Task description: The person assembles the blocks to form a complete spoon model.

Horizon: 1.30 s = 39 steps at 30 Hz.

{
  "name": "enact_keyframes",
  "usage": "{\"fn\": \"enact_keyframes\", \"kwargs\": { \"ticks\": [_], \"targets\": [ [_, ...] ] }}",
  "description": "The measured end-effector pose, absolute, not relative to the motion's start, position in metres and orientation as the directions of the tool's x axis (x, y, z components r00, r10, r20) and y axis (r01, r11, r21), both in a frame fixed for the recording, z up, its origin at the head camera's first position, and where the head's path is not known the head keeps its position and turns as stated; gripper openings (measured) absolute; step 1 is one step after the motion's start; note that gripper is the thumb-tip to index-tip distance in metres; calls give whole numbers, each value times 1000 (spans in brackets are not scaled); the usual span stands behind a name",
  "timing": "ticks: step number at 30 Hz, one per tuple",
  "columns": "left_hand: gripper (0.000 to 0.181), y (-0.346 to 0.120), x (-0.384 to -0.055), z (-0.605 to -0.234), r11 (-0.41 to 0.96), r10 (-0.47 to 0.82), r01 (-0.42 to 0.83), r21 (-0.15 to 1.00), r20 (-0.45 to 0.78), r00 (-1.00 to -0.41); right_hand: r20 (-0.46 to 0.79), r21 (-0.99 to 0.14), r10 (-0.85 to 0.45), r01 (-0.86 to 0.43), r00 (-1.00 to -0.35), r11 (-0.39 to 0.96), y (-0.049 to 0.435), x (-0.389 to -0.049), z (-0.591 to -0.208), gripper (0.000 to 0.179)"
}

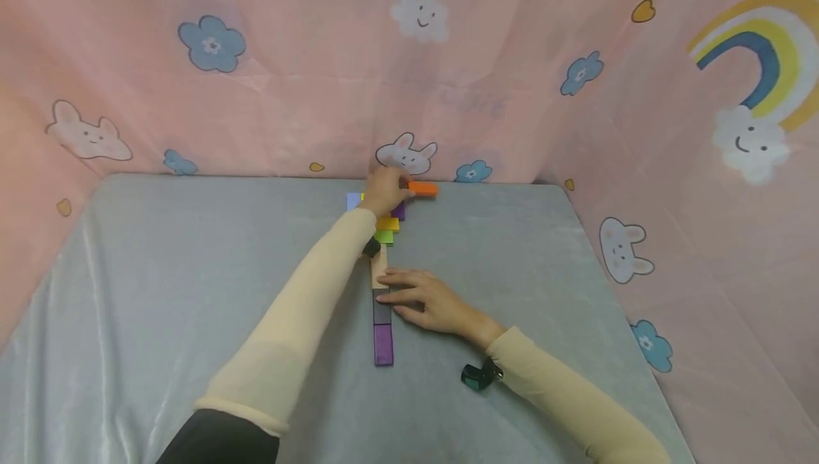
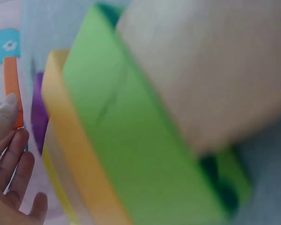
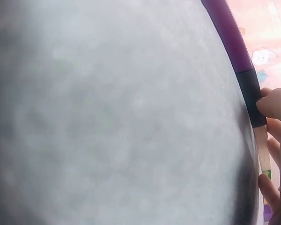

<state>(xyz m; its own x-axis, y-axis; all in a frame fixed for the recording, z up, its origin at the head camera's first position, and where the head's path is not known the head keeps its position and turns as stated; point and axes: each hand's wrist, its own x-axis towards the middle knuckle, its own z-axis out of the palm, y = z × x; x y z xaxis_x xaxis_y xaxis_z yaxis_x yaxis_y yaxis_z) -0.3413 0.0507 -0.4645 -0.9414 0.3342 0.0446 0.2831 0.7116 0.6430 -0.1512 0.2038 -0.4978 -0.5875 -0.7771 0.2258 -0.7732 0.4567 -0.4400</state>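
Note:
At the far end of a row of coloured blocks, my left hand (image 1: 384,192) pinches an orange block (image 1: 424,190) between thumb and fingers. Beneath and around that hand lie a lavender block (image 1: 353,201), a dark purple block (image 1: 399,212), a yellow-orange block (image 1: 388,224) and a green block (image 1: 384,237), partly covered by it. Nearer, a plain wood block (image 1: 379,272), a dark grey block (image 1: 381,313) and a purple block (image 1: 384,345) run end to end. My right hand (image 1: 430,300) rests its extended fingers on the wood and grey blocks from the right.
The grey cloth-covered table (image 1: 512,251) stretches to both sides of the row. A pink patterned curtain (image 1: 499,123) rises right behind its far edge and along both sides. A black wrist camera (image 1: 480,376) hangs below my right sleeve, over the table.

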Motion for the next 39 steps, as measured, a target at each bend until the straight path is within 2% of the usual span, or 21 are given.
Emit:
{"fn": "enact_keyframes", "kwargs": {
  "ticks": [7, 19, 26, 39],
  "targets": [
    [35, 18, -344, -456, 669, 335, 251, 699, 18, -942, 234, -451, -769, -767, -595, 457, 203, -149, -495, 35],
    [35, -23, -348, -460, 706, 266, 176, 686, -27, -964, 222, -443, -773, -767, -595, 463, 203, -149, -493, 36],
    [35, -38, -349, -462, 706, 254, 161, 689, -35, -967, 215, -438, -775, -768, -595, 468, 203, -150, -494, 36],
    [36, -46, -345, -464, 711, 225, 67, 699, -136, -965, 209, -432, -775, -767, -597, 475, 204, -149, -495, 36]
  ]
}}
